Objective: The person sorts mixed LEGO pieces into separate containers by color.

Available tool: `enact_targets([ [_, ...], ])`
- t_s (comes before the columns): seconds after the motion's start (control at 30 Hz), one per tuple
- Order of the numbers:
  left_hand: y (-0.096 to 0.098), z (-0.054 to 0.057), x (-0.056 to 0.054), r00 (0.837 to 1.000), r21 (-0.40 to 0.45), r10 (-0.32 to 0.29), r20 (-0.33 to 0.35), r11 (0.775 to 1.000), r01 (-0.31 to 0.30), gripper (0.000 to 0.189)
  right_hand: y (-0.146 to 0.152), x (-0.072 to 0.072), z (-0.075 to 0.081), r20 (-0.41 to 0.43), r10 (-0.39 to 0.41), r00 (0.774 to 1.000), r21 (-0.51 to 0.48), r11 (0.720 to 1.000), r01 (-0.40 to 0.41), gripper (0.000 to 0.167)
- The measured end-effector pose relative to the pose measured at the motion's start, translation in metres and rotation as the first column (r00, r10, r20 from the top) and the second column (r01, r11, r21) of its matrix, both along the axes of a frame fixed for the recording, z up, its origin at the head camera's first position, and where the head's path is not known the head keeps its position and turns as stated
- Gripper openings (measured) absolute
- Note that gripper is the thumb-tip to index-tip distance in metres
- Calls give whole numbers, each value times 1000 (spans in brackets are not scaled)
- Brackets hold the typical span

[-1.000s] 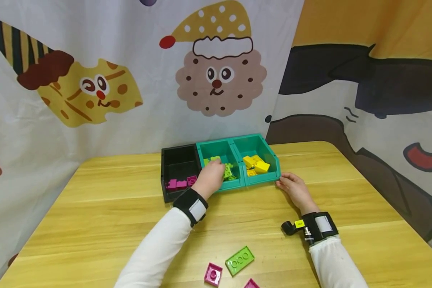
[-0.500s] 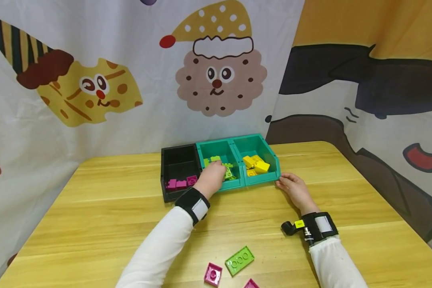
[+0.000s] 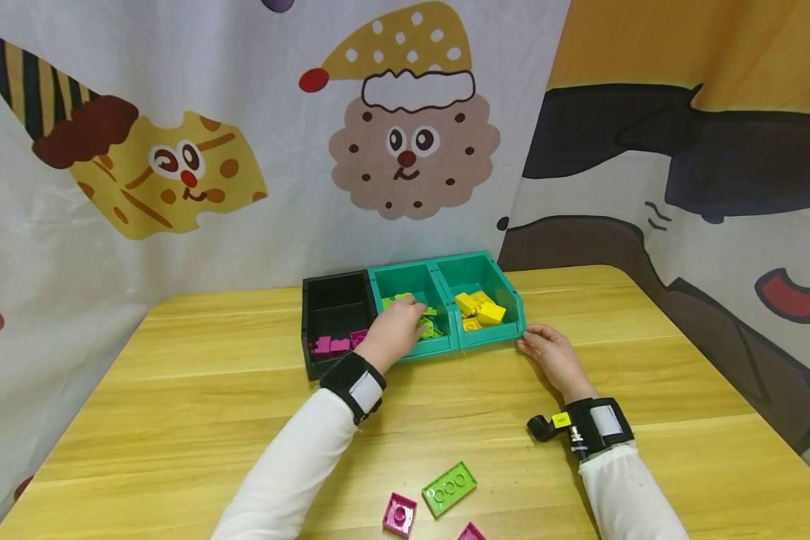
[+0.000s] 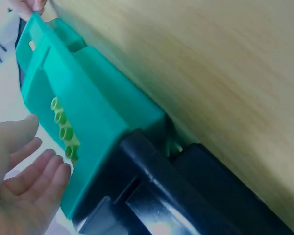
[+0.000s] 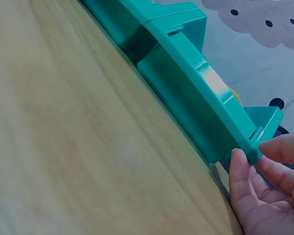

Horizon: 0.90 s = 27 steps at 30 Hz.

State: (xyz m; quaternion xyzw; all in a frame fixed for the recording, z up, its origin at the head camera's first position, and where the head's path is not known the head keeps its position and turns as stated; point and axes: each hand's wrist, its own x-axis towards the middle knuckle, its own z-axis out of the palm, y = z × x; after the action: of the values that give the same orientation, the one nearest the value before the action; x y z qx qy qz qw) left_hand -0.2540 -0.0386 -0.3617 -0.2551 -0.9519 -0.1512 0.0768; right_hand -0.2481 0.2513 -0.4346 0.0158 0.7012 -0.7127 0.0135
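My left hand (image 3: 393, 328) is over the middle teal bin (image 3: 456, 341), which holds several lime-green toy bricks (image 3: 427, 328). In the left wrist view its thumb and loosely bent fingers stand apart, nothing between them, near a green brick (image 4: 62, 125) behind the bin's front wall. My right hand (image 3: 553, 358) pinches the front corner of the right-hand teal bin (image 3: 518, 319), thumb and forefinger on either side of it in the right wrist view. Several yellow bricks (image 3: 489, 313) lie in that bin.
A black bin (image 3: 306, 322) with magenta bricks (image 3: 331, 345) adjoins the teal ones on the left. Nearer on the wooden table (image 3: 175, 435) lie a lime-green brick (image 3: 449, 489) and two magenta bricks (image 3: 400, 514), one cut off by the frame. A patterned curtain (image 3: 243, 247) hangs behind.
My left hand has shifted slightly left, its fingers looser over the green bricks, covering more of the magenta brick beside it. The right hand and the bins stay in place.
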Motion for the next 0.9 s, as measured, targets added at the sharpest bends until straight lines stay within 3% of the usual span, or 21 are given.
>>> enact_targets([
  [0.23, -9, 11, 9, 997, 99, 5, -73, 995, 2, 28, 1, 2, 3, -10, -3, 1000, -5, 1000, 3, 31],
  [0.43, -13, 23, 26, 994, 118, 0, -110, 993, 13, 30, 1, 1, 2, -2, 1, 1000, -1, 1000, -1, 32],
  [0.7, -21, 34, 58, 996, 157, -30, -80, 987, 42, 32, 1, 0, 0, -4, -2, 1000, 4, 1000, 2, 29],
  [0.87, -30, 36, 74, 999, 191, -27, -46, 981, 35, 32, 1, 0, -4, -66, 16, 998, -33, 999, -18, 25],
  [0.9, -31, 35, 77, 999, 186, -26, -40, 982, 33, 32, 4, -2, -8, -97, 35, 995, -81, 996, -43, 22],
])
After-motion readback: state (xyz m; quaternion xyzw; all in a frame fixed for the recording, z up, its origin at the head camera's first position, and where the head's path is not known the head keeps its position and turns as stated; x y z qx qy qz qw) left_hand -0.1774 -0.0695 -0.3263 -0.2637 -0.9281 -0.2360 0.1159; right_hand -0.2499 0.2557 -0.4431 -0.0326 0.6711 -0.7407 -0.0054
